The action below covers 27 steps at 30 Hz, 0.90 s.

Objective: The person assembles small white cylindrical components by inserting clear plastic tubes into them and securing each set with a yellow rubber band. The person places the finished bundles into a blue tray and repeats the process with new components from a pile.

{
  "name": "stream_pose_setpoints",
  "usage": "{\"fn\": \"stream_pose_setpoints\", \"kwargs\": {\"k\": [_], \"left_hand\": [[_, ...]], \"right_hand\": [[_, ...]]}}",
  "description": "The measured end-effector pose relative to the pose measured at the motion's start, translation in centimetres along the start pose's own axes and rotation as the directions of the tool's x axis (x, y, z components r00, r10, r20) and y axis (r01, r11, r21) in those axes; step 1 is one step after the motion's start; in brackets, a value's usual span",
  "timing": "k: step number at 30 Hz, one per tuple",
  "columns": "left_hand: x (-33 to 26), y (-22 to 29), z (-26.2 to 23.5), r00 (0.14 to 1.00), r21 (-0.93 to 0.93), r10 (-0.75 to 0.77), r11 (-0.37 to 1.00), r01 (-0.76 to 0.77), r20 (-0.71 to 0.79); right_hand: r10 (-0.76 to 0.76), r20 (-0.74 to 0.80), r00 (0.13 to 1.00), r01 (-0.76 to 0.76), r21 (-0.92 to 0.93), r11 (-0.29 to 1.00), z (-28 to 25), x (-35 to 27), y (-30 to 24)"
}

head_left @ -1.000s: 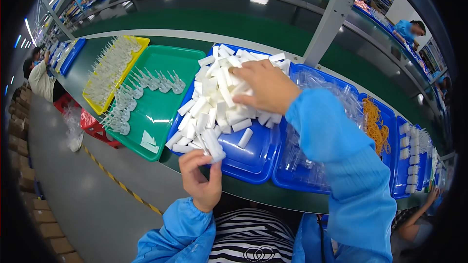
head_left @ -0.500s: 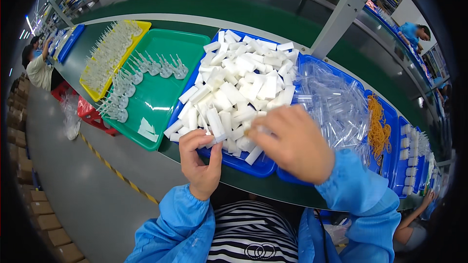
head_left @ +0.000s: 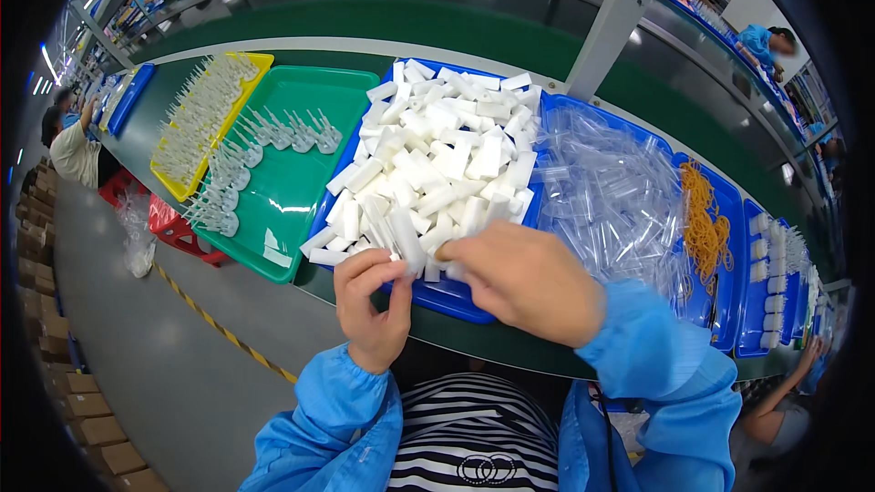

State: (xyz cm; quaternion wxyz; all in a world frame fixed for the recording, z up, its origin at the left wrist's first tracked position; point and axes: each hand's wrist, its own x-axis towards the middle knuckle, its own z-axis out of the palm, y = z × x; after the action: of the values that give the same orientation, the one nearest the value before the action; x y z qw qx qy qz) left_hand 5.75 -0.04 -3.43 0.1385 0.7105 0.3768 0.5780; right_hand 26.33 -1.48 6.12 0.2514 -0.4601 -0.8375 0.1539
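Between its thumb and fingertips, my left hand point(head_left: 372, 314) holds a small white part with thin upright prongs point(head_left: 378, 230). A white foam block point(head_left: 406, 239) stands upright against those prongs; whether it is fixed to them I cannot tell. My right hand point(head_left: 529, 282), slightly blurred, is curled just to the right, its pinched fingertips close to that block. What the right fingers grip, if anything, is hidden. Behind both hands, a heap of white foam blocks point(head_left: 437, 150) fills a blue tray point(head_left: 335, 184).
Left is a green tray point(head_left: 296, 178) with pronged white parts point(head_left: 232, 169); beyond it, a yellow tray point(head_left: 266, 62) holds more. To the right lie clear plastic tubes point(head_left: 611, 191), then orange rubber bands point(head_left: 704, 228). A metal post point(head_left: 620, 14) rises behind.
My right hand has moved slightly left and down, bringing its fingertips closer to the part in my left hand. The left hand keeps its hold. The view has shifted slightly.
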Motion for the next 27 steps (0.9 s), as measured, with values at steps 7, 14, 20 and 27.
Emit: {"fn": "stream_pose_setpoints", "kwargs": {"k": [7, 14, 20, 27], "left_hand": [[1.0, 4.6, -1.5, 0.900, -0.151, 0.243, 0.968, -0.201, 0.361], [1.0, 5.6, -1.3, 0.846, -0.170, 0.269, 0.962, -0.213, 0.460], [0.9, 5.7, -1.0, 0.835, -0.154, 0.276, 0.961, -0.230, 0.476], [-0.4, 5.3, -0.8, 0.914, -0.214, 0.157, 0.974, -0.079, 0.374]], "right_hand": [[0.686, -0.176, 0.706, -0.210, 0.873, 0.440, -2.4, -1.5, 0.2], [0.548, -0.070, 0.834, -0.346, 0.708, 0.616, -2.8, -3.9, 0.0], [0.334, -0.276, 0.901, -0.251, 0.295, 0.922, -2.1, -5.2, -0.2], [0.220, -0.216, 0.951, -0.139, 0.334, 0.932, -2.2, -5.0, -1.3]]}}
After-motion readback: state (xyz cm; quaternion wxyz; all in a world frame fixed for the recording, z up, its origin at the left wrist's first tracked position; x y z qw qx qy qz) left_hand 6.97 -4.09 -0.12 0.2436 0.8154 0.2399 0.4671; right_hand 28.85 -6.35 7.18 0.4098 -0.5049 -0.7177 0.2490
